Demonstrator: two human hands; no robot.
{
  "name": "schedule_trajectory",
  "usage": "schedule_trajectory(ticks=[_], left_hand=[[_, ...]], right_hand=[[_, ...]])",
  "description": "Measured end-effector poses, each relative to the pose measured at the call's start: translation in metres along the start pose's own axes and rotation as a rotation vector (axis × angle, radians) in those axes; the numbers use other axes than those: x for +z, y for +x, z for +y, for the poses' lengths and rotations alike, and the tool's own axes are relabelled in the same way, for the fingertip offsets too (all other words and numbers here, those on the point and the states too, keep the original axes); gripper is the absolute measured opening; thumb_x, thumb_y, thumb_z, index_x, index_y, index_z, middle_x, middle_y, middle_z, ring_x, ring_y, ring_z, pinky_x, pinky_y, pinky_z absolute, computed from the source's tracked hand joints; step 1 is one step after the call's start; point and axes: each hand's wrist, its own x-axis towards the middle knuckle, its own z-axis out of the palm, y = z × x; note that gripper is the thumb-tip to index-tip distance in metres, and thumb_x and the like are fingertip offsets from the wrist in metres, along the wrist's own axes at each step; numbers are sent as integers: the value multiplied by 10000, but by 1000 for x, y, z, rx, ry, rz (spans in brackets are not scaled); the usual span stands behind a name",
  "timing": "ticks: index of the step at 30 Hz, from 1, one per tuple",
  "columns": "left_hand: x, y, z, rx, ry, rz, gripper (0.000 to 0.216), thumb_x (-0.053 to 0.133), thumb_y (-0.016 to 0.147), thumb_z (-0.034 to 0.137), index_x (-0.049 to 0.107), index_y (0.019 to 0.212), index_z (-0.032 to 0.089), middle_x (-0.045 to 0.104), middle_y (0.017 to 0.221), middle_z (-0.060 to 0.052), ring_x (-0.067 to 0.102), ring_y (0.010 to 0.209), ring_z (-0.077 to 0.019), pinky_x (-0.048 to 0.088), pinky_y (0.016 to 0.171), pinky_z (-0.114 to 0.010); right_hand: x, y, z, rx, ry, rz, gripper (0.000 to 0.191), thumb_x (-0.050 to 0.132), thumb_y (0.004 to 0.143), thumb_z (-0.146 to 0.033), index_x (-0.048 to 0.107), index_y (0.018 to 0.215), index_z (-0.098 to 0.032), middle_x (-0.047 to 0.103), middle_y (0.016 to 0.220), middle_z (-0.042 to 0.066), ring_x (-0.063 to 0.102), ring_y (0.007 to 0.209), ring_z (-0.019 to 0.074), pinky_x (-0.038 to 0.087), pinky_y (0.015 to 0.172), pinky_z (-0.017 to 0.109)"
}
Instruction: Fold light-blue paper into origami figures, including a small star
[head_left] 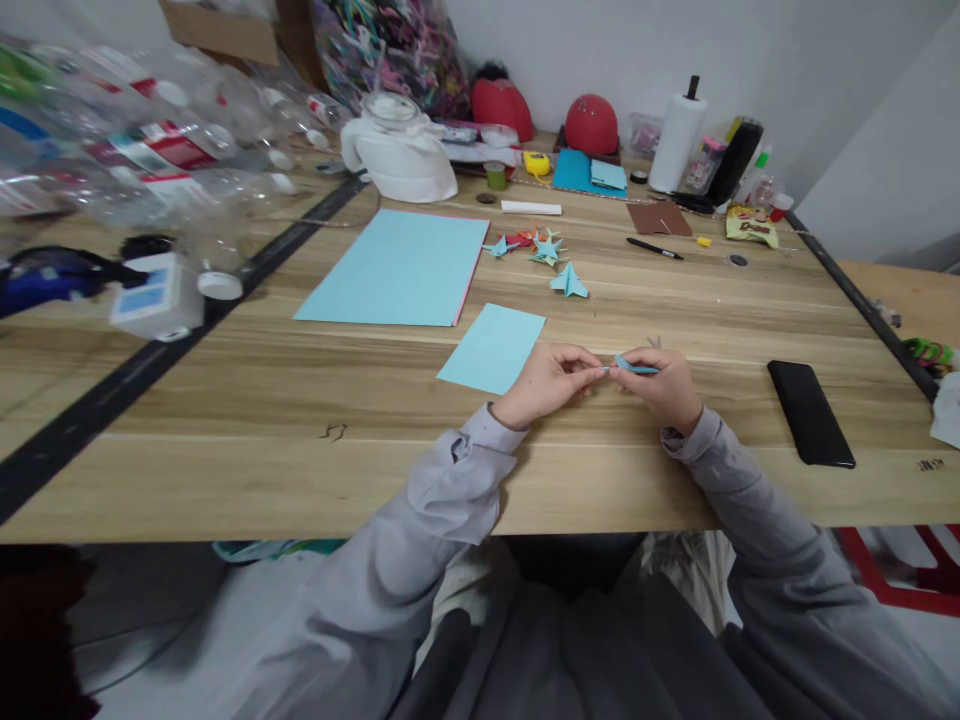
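Grey sleeves (450, 490) are lying across the front edge of the wooden counter (300, 440). Further back, one large blue sheet (397, 268) is lying flat. One smaller blue sheet (493, 348) is lying just beside the left hand (547, 385). One black phone (810, 412) is resting well to the right of the right hand (664, 385). Both hands are meeting near the middle of the counter, each grip pinching shut by its fingertips on one folded blue paper piece (636, 367), which is sitting between them, low over the wood.
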Motion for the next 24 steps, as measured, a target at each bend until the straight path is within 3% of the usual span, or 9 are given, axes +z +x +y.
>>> schedule_trajectory(ticks=[5, 14, 20, 24], left_hand=[[-2, 0, -3, 35, 23, -49, 242, 744, 715, 355, 663, 661, 134, 621, 531, -17, 556, 481, -103, 435, 493, -216], [-2, 1, 2, 72, -35, -9, 275, 766, 696, 359, 610, 627, 144, 586, 531, 12, 572, 476, -101, 434, 499, -214], [0, 1, 3, 27, -32, 34, 338, 754, 706, 455, 679, 765, 131, 684, 670, -35, 585, 481, -107, 467, 498, -236], [-1, 1, 2, 52, 8, 28, 350, 724, 740, 470, 683, 757, 123, 716, 719, -64, 583, 485, -100, 470, 511, -236]], right_hand=[[1, 0, 3, 7, 4, -27, 350, 751, 707, -531, 698, 691, -185, 656, 580, 23, 593, 519, 131, 489, 510, 262], [1, 3, 1, 127, 212, -11, 537, 824, 558, -617, 666, 809, -170, 672, 617, -1, 615, 477, 117, 520, 475, 252], [-4, 5, -3, 142, 202, 41, 533, 797, 578, -659, 670, 756, -172, 644, 548, -8, 611, 477, 124, 533, 496, 266], [-4, 5, -3, 136, 208, 63, 511, 814, 577, -631, 685, 752, -168, 665, 574, 3, 620, 494, 127, 543, 511, 272]])
